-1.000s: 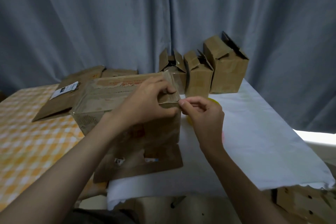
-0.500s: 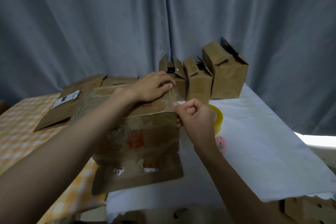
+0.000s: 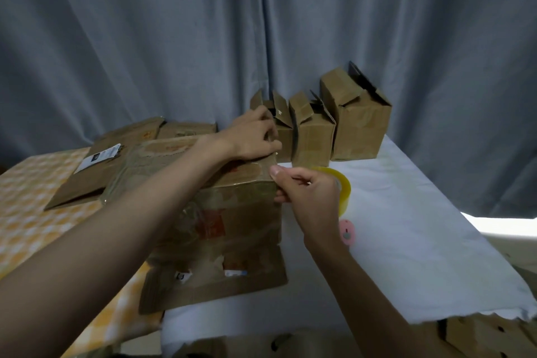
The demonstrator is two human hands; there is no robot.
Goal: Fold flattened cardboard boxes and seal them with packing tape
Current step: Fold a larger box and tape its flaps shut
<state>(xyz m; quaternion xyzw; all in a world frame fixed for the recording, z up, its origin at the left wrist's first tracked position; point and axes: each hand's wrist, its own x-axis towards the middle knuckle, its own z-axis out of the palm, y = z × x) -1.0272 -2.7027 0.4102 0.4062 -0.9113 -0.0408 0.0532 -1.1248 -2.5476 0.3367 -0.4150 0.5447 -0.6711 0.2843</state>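
A large worn cardboard box stands on the table in front of me, with old clear tape on its faces and a flap spread out at its base. My left hand rests on the box's top at the far right corner, fingers curled over the edge. My right hand pinches the box's near right top corner, thumb on the edge. Just behind that hand lies a yellow roll of packing tape, partly hidden by it.
Three small folded boxes stand in a row against the grey curtain. Flattened cardboard lies at the left on the checked cloth. A pink round cutter lies on the white sheet right of the box.
My left hand slid from the box's near top edge back to the far right corner. My right hand dropped slightly along the right edge, uncovering the tape roll.
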